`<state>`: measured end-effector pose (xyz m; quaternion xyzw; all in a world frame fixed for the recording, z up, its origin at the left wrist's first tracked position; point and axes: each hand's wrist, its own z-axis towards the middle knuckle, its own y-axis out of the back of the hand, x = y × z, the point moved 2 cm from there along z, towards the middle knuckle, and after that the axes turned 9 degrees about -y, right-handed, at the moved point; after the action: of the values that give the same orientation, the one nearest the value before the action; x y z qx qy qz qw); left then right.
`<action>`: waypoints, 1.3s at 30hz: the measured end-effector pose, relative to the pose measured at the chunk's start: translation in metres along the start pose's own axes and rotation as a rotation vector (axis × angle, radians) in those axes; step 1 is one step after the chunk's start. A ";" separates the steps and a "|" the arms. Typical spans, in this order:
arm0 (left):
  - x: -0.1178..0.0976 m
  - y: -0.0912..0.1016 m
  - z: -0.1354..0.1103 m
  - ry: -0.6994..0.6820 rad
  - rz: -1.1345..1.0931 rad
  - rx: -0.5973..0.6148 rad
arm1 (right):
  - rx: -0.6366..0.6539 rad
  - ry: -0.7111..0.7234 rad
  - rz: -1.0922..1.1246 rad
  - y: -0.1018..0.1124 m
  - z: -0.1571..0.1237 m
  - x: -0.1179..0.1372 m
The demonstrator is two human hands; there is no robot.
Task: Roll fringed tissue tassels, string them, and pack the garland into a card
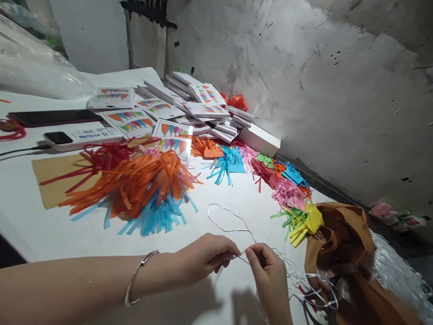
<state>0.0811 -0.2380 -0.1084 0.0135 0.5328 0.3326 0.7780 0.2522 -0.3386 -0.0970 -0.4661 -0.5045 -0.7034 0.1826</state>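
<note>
Thin white cord point(233, 230) runs in a loop on the white table just beyond my two hands. My left hand point(206, 255), with a silver bangle at the wrist, pinches the cord between thumb and fingertips. Close beside it, my right hand point(269, 275) also pinches the cord, and a short stretch spans the gap between them. More cord lies tangled to the right of my right hand. Orange paper tassels point(135, 185) and light blue paper tassels point(158, 214) are heaped to the left, beyond my left forearm.
Many printed cards point(128, 121) are piled at the back. A row of coloured tassels point(260, 174) curves along the wall to a brown bag point(341, 243). A black phone point(54, 117) and a white device point(81, 135) with a cable lie at left.
</note>
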 end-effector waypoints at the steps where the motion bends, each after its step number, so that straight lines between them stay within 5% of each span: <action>1: 0.000 -0.001 0.000 0.002 -0.059 -0.005 | 0.023 -0.029 0.050 -0.003 0.001 -0.002; 8: -0.008 -0.005 0.004 0.231 -0.773 -0.018 | 0.248 -0.107 0.337 -0.036 -0.002 -0.004; 11: -0.009 -0.003 0.008 0.275 -0.880 -0.090 | 0.150 -0.010 0.262 -0.028 -0.003 0.003; 13: -0.008 -0.002 0.009 0.298 -0.875 -0.138 | 0.052 0.103 0.159 -0.016 -0.003 0.009; 17: -0.006 -0.005 0.008 0.285 -0.856 -0.142 | 0.063 0.223 0.158 -0.004 -0.005 0.013; 28: -0.003 -0.011 0.007 0.280 -0.744 -0.118 | 0.055 0.081 0.393 -0.026 -0.008 0.003; 34: -0.002 0.003 0.011 0.332 -0.530 -0.040 | -0.218 -0.001 0.571 0.000 0.001 0.003; 39: -0.021 0.029 0.017 0.269 -0.268 0.039 | -0.280 0.034 0.511 0.023 0.002 0.010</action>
<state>0.0763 -0.2214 -0.0732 -0.0870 0.6355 0.2144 0.7366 0.2655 -0.3442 -0.0762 -0.5871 -0.2655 -0.7051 0.2961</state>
